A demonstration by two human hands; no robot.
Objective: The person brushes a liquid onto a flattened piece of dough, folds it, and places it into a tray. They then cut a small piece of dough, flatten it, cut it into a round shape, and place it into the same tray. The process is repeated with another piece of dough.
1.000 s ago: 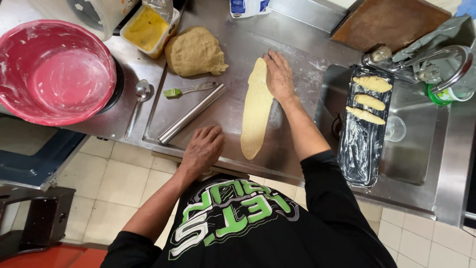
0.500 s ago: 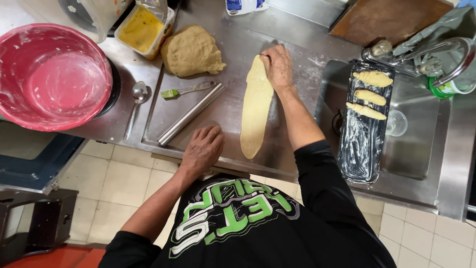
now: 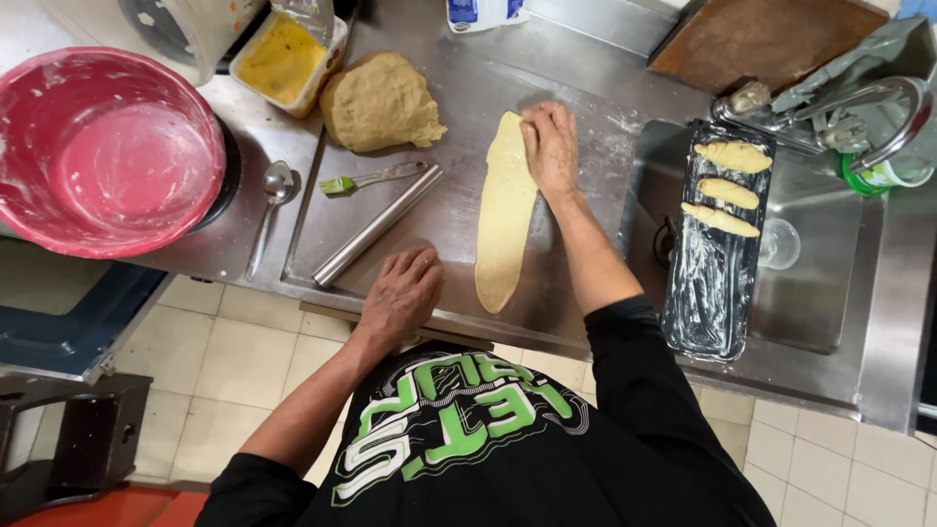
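Steel counter (image 3: 459,210): long dough strip (image 3: 505,215) lies 12-to-6 in front of me. My right hand (image 3: 551,146), open, presses flat on its 12 o'clock end; left hand (image 3: 402,293), loosely curled and empty, braces at 7 o'clock. Best to fold the tip tight and roll evenly, with light pressure.

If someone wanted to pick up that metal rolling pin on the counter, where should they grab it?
Probably around the middle of the metal rolling pin, coming from above with fingers across its width. It is a plain smooth rod lying flat and slanted on the steel counter, so the middle should balance. The green brush lies close by its upper end; the left hand rests near its lower end.
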